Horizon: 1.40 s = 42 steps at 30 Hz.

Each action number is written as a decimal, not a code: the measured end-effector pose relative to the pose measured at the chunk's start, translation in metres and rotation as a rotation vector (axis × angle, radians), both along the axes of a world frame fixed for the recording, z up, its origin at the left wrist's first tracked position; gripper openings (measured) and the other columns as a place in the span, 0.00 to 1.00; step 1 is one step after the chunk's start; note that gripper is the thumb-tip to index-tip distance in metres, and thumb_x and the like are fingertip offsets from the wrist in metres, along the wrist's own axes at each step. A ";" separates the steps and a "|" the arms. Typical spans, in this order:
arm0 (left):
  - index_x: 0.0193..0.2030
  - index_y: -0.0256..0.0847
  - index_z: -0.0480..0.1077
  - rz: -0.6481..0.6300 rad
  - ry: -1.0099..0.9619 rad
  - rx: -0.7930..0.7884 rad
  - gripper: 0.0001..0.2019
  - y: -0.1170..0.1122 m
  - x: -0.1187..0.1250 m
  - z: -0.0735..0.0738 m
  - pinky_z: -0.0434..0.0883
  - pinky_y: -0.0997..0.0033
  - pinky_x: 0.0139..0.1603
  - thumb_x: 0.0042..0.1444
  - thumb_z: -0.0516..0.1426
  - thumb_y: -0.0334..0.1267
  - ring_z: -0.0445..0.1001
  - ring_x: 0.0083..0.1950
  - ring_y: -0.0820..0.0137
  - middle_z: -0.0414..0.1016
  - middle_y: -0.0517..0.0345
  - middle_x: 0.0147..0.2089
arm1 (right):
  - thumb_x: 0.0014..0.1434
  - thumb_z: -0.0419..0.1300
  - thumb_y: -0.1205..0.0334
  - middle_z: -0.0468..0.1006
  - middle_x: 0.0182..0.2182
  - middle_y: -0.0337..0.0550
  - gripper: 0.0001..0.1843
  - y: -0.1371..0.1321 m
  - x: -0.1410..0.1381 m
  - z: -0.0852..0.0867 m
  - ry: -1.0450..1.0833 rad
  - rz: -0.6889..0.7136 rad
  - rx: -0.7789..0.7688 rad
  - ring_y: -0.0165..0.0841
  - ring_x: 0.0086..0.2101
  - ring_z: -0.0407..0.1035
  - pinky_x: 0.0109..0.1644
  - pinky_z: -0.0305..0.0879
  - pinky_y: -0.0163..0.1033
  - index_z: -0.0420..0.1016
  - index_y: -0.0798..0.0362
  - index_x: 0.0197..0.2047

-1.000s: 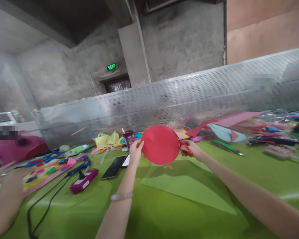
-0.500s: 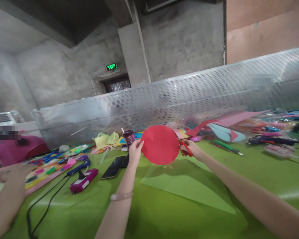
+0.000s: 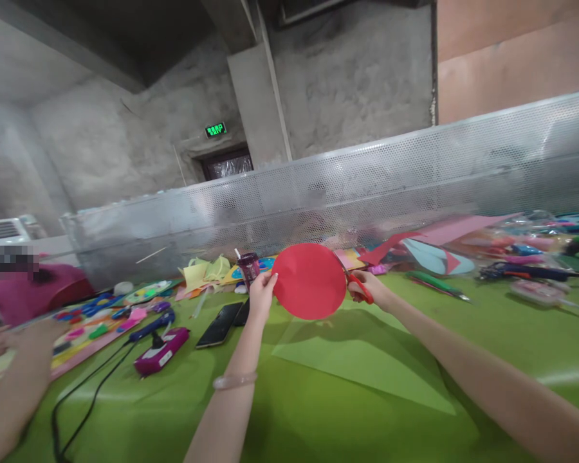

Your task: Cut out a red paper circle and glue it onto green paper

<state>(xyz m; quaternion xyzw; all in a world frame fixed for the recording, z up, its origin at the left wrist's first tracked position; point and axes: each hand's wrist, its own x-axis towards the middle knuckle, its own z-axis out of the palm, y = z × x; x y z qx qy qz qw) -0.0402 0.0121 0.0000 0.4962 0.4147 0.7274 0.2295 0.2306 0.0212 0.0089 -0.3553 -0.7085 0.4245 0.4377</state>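
My left hand (image 3: 262,294) pinches the left edge of a red paper disc (image 3: 310,281) and holds it upright above the green table cover (image 3: 318,411). My right hand (image 3: 374,289) grips red-handled scissors (image 3: 359,286), whose blades meet the disc's right edge. A light green paper sheet (image 3: 361,363) lies flat on the table right under the disc. A pale bracelet sits on my left wrist.
Two phones (image 3: 220,323) lie left of my left hand, with a purple glue gun (image 3: 161,350) and its black cable farther left. A dark cup (image 3: 249,266), coloured paper scraps and craft tools line the back edge by a perforated metal wall (image 3: 367,186). Another person's arm (image 3: 9,386) is at the left.
My hands, the disc and the scissors stay almost still. The other person's hand at the left has shifted slightly over the craft items.
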 end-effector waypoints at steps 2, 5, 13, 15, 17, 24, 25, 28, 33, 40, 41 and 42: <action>0.31 0.37 0.68 -0.002 0.003 0.000 0.13 0.000 0.000 0.000 0.66 0.69 0.35 0.40 0.59 0.44 0.72 0.32 0.68 0.74 0.56 0.29 | 0.43 0.53 0.67 0.66 0.14 0.33 0.03 0.000 0.000 0.000 0.001 0.000 -0.004 0.24 0.15 0.61 0.18 0.59 0.30 0.59 0.54 0.22; 0.31 0.37 0.68 -0.007 0.010 -0.001 0.13 -0.001 0.000 0.000 0.66 0.69 0.35 0.40 0.59 0.44 0.72 0.32 0.68 0.74 0.56 0.30 | 0.43 0.53 0.67 0.66 0.14 0.32 0.03 0.000 -0.001 0.000 0.002 -0.006 -0.009 0.24 0.15 0.61 0.18 0.59 0.30 0.59 0.53 0.22; 0.31 0.38 0.68 -0.009 0.027 -0.018 0.14 -0.003 0.001 0.002 0.67 0.69 0.34 0.40 0.59 0.45 0.72 0.31 0.67 0.74 0.55 0.30 | 0.42 0.53 0.67 0.65 0.13 0.32 0.04 0.003 -0.001 -0.003 -0.001 -0.013 -0.009 0.24 0.15 0.61 0.18 0.59 0.30 0.59 0.53 0.23; 0.30 0.38 0.68 -0.003 0.034 -0.016 0.14 -0.003 0.001 0.002 0.66 0.69 0.34 0.40 0.59 0.45 0.72 0.31 0.68 0.74 0.55 0.29 | 0.43 0.54 0.67 0.64 0.13 0.32 0.04 0.003 0.000 -0.003 -0.001 -0.014 -0.007 0.24 0.15 0.61 0.18 0.59 0.30 0.59 0.53 0.22; 0.30 0.38 0.68 0.007 0.041 -0.012 0.13 -0.003 0.000 0.002 0.66 0.70 0.34 0.40 0.59 0.45 0.71 0.32 0.68 0.74 0.56 0.29 | 0.43 0.54 0.66 0.64 0.13 0.32 0.05 0.003 0.000 -0.003 -0.003 -0.015 -0.005 0.24 0.14 0.61 0.18 0.58 0.30 0.58 0.53 0.22; 0.31 0.37 0.68 0.005 0.054 -0.007 0.13 -0.002 -0.001 0.001 0.66 0.70 0.33 0.41 0.58 0.45 0.72 0.31 0.68 0.74 0.56 0.29 | 0.43 0.54 0.65 0.64 0.13 0.32 0.07 -0.001 0.000 0.000 -0.016 -0.010 0.008 0.24 0.14 0.60 0.18 0.57 0.30 0.57 0.53 0.20; 0.30 0.37 0.68 0.006 0.057 -0.004 0.13 -0.002 -0.001 0.001 0.66 0.70 0.33 0.41 0.58 0.45 0.72 0.31 0.68 0.74 0.56 0.29 | 0.43 0.54 0.65 0.64 0.13 0.32 0.07 -0.001 0.000 0.000 -0.019 -0.010 0.009 0.24 0.14 0.60 0.18 0.57 0.30 0.57 0.53 0.20; 0.31 0.38 0.68 0.010 0.064 0.003 0.13 -0.002 -0.001 0.000 0.66 0.70 0.33 0.42 0.58 0.45 0.71 0.31 0.68 0.73 0.56 0.29 | 0.43 0.54 0.64 0.63 0.13 0.32 0.07 -0.001 0.001 0.001 -0.027 -0.015 0.012 0.24 0.14 0.60 0.18 0.57 0.29 0.57 0.53 0.19; 0.30 0.38 0.68 0.020 0.072 0.013 0.13 -0.002 -0.002 0.000 0.66 0.70 0.33 0.42 0.58 0.45 0.71 0.31 0.68 0.73 0.56 0.28 | 0.43 0.54 0.64 0.63 0.13 0.32 0.08 0.000 0.001 0.000 -0.029 -0.021 0.019 0.24 0.14 0.60 0.17 0.57 0.30 0.57 0.53 0.19; 0.30 0.38 0.68 0.032 0.082 0.020 0.13 0.000 -0.003 -0.001 0.66 0.71 0.33 0.42 0.58 0.45 0.71 0.30 0.69 0.73 0.57 0.28 | 0.44 0.55 0.61 0.62 0.13 0.31 0.08 0.001 0.001 -0.001 -0.027 -0.009 0.029 0.23 0.14 0.59 0.17 0.57 0.29 0.58 0.53 0.21; 0.30 0.38 0.68 0.033 0.084 0.021 0.13 0.001 -0.004 -0.002 0.66 0.71 0.33 0.42 0.58 0.45 0.71 0.31 0.69 0.73 0.56 0.29 | 0.44 0.55 0.61 0.62 0.13 0.31 0.08 0.001 0.001 -0.001 -0.028 -0.009 0.030 0.23 0.14 0.59 0.17 0.57 0.29 0.58 0.53 0.21; 0.30 0.38 0.68 0.034 0.086 0.021 0.13 0.002 -0.005 -0.002 0.66 0.71 0.33 0.42 0.58 0.45 0.71 0.31 0.69 0.74 0.56 0.29 | 0.44 0.55 0.61 0.62 0.13 0.31 0.08 0.000 0.001 -0.001 -0.029 -0.010 0.031 0.23 0.14 0.59 0.17 0.56 0.29 0.58 0.53 0.21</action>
